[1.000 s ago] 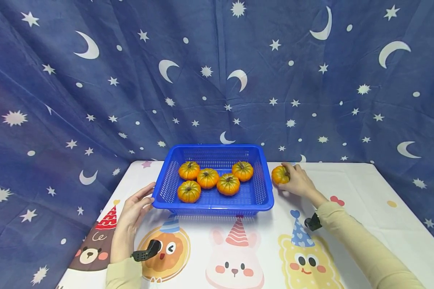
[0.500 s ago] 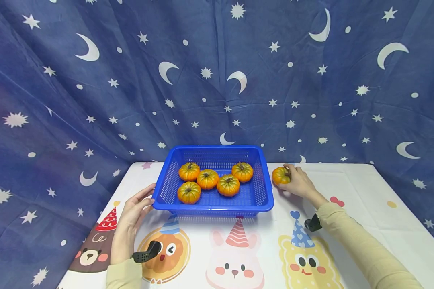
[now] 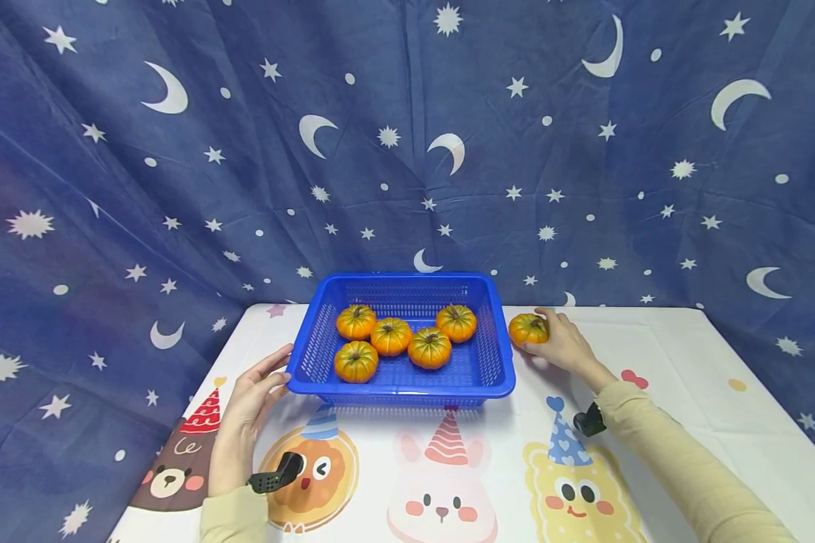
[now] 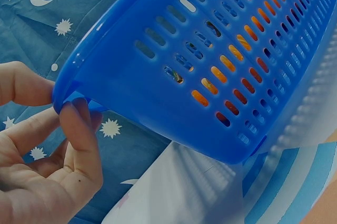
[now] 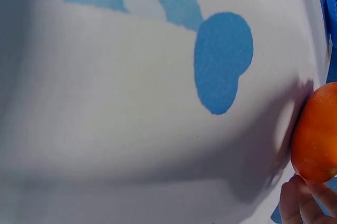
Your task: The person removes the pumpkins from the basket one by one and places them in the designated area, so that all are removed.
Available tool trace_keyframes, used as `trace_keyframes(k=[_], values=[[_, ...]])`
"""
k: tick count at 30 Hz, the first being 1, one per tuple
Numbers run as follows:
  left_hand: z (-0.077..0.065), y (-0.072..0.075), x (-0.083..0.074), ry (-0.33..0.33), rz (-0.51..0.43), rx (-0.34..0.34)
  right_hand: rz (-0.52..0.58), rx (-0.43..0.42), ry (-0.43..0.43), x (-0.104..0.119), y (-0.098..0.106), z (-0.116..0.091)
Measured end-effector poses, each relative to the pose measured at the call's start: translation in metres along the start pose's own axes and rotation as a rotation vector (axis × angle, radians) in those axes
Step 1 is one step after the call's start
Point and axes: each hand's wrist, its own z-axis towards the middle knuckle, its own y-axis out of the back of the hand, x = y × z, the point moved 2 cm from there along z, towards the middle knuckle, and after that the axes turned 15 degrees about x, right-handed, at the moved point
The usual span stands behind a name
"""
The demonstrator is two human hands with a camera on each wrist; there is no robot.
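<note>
Main risk from my end: right hand [image 3: 561, 343] has the loose pumpkin [image 3: 526, 330] by finger and thumb on its right side only, right of centre in the head view, just outside the blue basket [image 3: 401, 390]. Ribbed, rounded skin plus a one-sided pinch: could roll left, out of the fingers and into the basket wall. If it gets lifted from there, I'd expect the rim to be the snag; a knock could shove the basket or set the five pumpkins [image 3: 390, 337] in it rolling.

Left hand [image 3: 247, 398] pinches the rim at the basket's near-left corner, left of centre. One corner held, so a push from the right could swing the basket round it.

Right wrist cam is little help: pumpkin cut off at the right edge, fingertips touching it at lower right. Can't tell if it bears fully on the tablecloth [image 3: 686, 422].

Vs a second ago: basket and its five haven't moved, left hand same spot. Loose pumpkin about where it was, but more of its right side and stem shows; right fingers sit slightly further right. Loosening or regrip, can't tell.
</note>
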Motion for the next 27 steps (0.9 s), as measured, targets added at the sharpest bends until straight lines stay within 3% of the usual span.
trace_keyframes(k=[12, 27], values=[[0.000, 0.000, 0.000, 0.015, 0.003, -0.011, 0.001, -0.006, 0.021, -0.002, 0.006, -0.006], [0.000, 0.000, 0.000, 0.013, 0.011, -0.007, -0.035, -0.001, 0.061, 0.003, 0.028, -0.018]])
